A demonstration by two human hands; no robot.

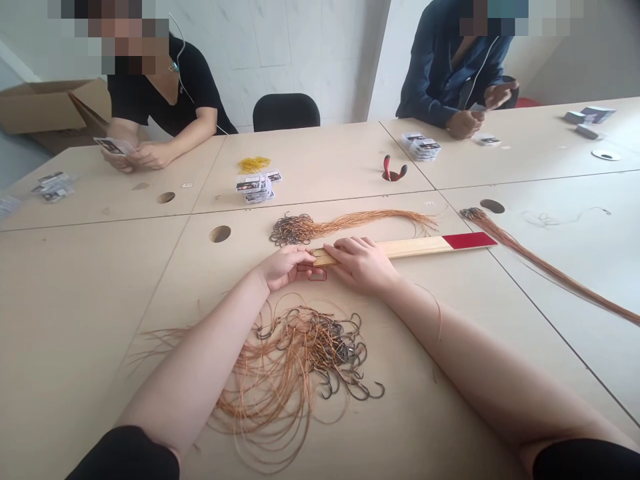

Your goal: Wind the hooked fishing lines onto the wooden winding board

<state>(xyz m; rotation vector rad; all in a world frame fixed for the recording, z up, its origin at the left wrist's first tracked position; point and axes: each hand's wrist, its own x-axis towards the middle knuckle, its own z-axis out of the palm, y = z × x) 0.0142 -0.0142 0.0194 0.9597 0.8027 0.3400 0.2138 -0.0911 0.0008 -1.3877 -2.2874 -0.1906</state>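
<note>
Left hand (283, 267) and right hand (363, 265) hold a wooden slat (400, 249) near tabletop edges (470, 227).

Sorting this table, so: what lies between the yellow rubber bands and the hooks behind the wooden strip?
Head view: a stack of printed cards, between the yellow rubber bands and the hooks.

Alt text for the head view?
The left hand and right hand hold one end of a red-tipped wooden strip on a beige table. Hooks on orange cords lie tangled below, another bundle beyond. A person in black and a person in navy sit opposite.
</note>
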